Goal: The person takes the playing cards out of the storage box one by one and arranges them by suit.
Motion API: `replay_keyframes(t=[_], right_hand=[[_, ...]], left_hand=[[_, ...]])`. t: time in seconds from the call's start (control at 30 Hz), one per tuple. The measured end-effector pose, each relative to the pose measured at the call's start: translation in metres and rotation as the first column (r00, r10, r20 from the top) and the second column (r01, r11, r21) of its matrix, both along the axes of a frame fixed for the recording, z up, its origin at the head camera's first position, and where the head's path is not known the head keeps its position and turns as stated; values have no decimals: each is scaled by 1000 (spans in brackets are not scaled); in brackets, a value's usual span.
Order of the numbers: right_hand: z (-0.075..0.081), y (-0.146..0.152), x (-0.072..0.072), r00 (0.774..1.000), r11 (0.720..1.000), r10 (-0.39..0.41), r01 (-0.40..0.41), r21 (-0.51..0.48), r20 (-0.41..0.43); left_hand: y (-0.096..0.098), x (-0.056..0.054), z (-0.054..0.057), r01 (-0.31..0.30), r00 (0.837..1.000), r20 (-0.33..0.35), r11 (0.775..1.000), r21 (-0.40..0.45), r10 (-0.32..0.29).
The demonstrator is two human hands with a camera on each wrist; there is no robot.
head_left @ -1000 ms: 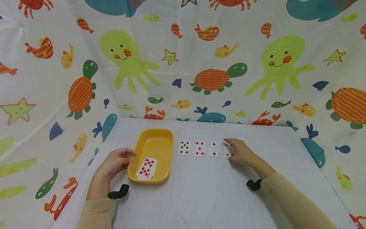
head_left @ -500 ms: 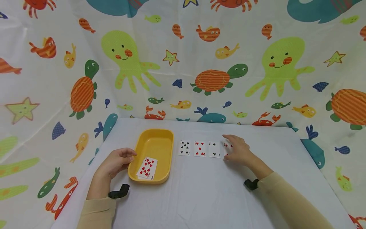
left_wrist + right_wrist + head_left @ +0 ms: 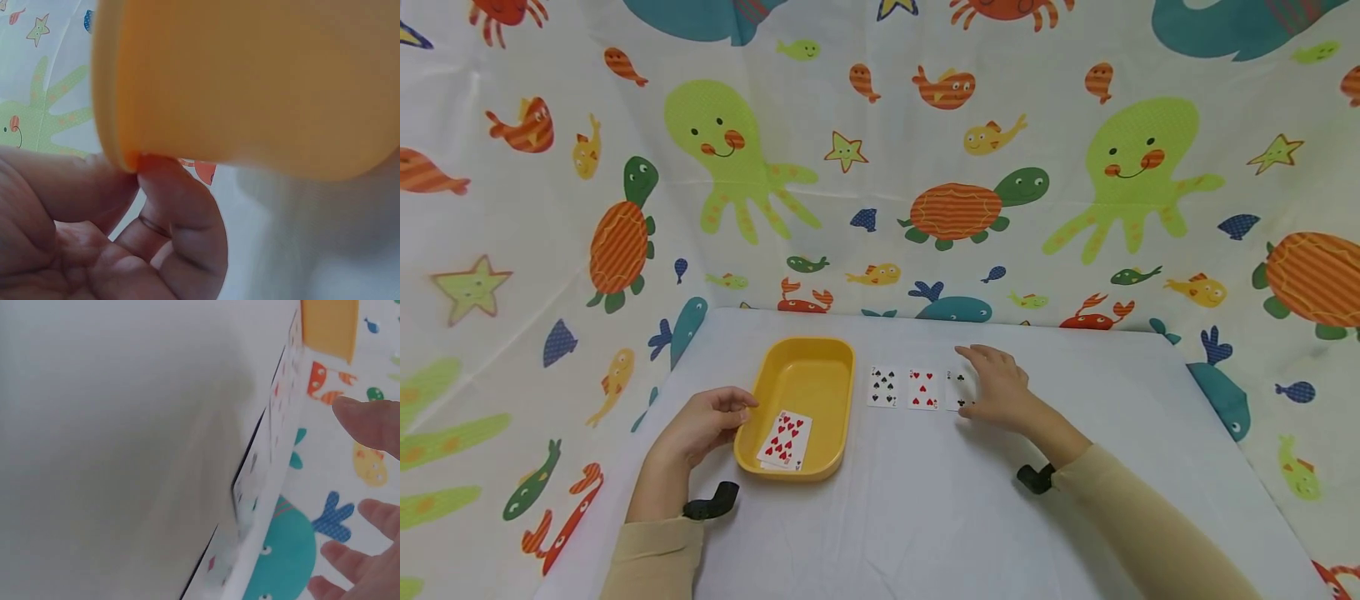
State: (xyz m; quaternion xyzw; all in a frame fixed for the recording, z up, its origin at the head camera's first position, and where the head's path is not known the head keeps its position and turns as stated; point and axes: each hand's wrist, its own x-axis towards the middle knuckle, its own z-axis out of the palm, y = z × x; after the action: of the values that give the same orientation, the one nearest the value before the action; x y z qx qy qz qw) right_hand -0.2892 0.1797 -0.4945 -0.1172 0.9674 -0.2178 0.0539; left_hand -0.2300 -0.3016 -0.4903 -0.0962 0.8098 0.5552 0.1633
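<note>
So, the left hand [image 3: 706,425] has thumb and finger clamped on the rim of the yellow tray [image 3: 793,375], which sits on the white-covered bench [image 3: 917,508]. A many-pipped hearts card [image 3: 787,440] lies in its near end, partly over another card. The right hand [image 3: 1003,392] is over the clubs card [image 3: 955,388], fingers spread apart. Left of that: a five-pip hearts card [image 3: 922,390], then a spades card [image 3: 883,387] nearest the tray. Corner figures are tiny, but the spades one looks like a 7.
</note>
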Motion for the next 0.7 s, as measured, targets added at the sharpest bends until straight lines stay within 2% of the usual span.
replay_keyframes(t=[0.47,0.7], right_hand=[[16,-61,8,995,996,88,-89,-19,-52],[23,-91,15,990,989,134,-137,-54,-46]], left_hand=[[-4,-8,-1,28,999,-16,1000,1,-28],[-4,-9,-2,18,1000,-10,1000,-3,-18]])
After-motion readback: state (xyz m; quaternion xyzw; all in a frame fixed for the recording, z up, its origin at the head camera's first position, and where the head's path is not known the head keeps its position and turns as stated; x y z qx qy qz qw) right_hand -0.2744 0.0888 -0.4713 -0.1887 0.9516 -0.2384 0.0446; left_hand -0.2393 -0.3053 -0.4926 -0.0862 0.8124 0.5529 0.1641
